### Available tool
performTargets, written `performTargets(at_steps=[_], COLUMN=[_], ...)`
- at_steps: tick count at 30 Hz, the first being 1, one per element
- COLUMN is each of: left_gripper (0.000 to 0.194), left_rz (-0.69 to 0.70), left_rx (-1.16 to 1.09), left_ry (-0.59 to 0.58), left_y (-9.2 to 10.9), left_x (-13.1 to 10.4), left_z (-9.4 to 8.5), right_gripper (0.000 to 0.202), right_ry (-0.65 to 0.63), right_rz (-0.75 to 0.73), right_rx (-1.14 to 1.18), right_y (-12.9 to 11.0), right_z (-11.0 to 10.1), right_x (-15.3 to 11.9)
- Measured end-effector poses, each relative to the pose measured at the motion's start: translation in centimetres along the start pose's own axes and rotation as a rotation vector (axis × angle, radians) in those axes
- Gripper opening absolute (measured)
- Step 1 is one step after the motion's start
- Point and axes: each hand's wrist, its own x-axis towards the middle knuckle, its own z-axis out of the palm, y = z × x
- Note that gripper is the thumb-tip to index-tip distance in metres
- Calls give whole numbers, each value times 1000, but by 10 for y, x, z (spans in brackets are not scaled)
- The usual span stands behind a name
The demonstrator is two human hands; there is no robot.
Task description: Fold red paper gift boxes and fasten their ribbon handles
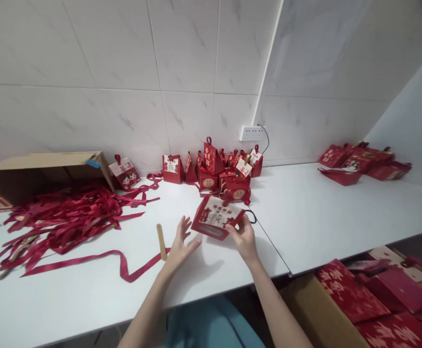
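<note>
A red gift box (216, 215) with a white printed panel is tilted above the white table. My right hand (244, 237) grips its right end, thumb on the printed face; the fingers behind it are partly hidden. Just left of the box, my left hand (182, 244) is open, its fingers spread and apart from it. Beside that hand lie a flat tan stick (161, 241) and a long dark red ribbon (123, 266). A thin black loop (251, 216) shows behind the right hand.
Finished-looking red boxes (211, 164) cluster by the wall under a power strip (251, 133). Left, a cardboard box (44, 159) lies on its side with tangled ribbons (76, 217). More red boxes (366, 162) sit far right. Below the table edge, a carton (305, 307) holds red packaging.
</note>
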Motion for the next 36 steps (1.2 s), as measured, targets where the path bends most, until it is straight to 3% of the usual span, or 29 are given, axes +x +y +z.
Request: performTargets(at_steps=[3, 7, 14, 20, 28, 32, 36], left_gripper=[88, 69, 75, 79, 92, 96, 92], left_rz=[60, 222, 574, 647, 701, 681, 683], left_rx=[-158, -209, -10, 160, 198, 132, 121], left_ry=[-111, -179, -155, -123, -182, -145, -115], left_y=[19, 48, 95, 132, 140, 138, 138], left_x=[-13, -31, -62, -95, -113, -117, -117], left_z=[26, 52, 64, 75, 84, 89, 91], right_gripper=[41, 36, 27, 32, 41, 48, 53], right_ry=[111, 124, 81, 49, -27, -6, -65], right_rz=[55, 142, 190, 228, 228, 220, 231], right_rx=[225, 411, 473, 351, 313, 304, 230], right_y=[-20, -42, -69, -63, -68, -72, -74], right_z=[-7, -22, -41, -35, -31, -30, -29], right_x=[-14, -39, -79, -114, -128, -129, -128])
